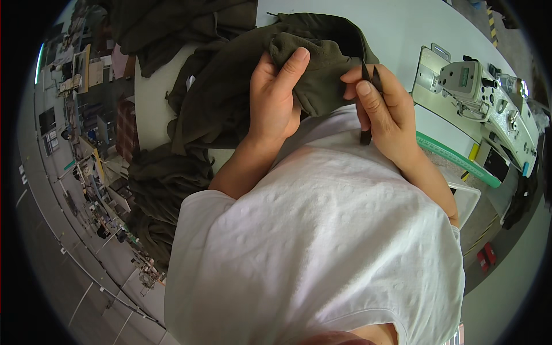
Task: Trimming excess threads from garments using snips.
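Note:
A dark olive garment [230, 86] of soft fabric lies bunched across the table's near edge and reaches up between my hands. My left hand [273, 103] is closed on a folded part of it, thumb on top and the other fingers behind the cloth. In my right hand [391, 112] is a pair of dark thread snips [365, 137], gripped between thumb and fingers. Their two pointed blades stick up past my fingers, slightly apart, close to the garment's right side. Whether the blades touch the cloth I cannot tell.
To the right stands a white sewing machine [466, 80] with a green ruler strip [454, 156] along the table edge. More olive garments [184, 26] are heaped at the far left, and another pile [167, 178] hangs near my left elbow. The white tabletop [397, 29] stretches behind.

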A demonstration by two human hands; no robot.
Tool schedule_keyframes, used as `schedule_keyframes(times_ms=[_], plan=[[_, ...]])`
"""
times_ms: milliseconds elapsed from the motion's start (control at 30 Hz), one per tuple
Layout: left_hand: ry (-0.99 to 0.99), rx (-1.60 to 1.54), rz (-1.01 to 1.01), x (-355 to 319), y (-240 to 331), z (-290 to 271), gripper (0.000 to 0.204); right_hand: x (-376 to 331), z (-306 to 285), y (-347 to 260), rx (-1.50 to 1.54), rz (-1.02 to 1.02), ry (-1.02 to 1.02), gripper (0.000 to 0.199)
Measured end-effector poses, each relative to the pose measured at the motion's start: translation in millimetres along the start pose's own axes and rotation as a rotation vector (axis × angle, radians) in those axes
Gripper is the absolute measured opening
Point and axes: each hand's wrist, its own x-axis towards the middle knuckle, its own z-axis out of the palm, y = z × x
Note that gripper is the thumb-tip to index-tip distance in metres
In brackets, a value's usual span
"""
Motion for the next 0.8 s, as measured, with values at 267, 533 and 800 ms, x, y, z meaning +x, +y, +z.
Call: schedule_keyframes(times_ms=[267, 533, 800], plan=[[-0.18, -0.003, -0.002, -3.8, 8.6, -15.7, 0.026, 17.9, -12.8, 27.5, -0.562, -0.385, 0.152, 0.022], [-0.184, 0.656, 0.621, 18.4, 25.0, 7.5, 0.033, 38.8, -35.9, -13.3, 0.217, 0.237, 0.1, 0.022], [-0.166, 0.171, 0.013, 30.8, 9.8, 2.7, 0.021, 55.1, -28.5, 2.8, 0.073, 0.086, 0.318, 0.022]])
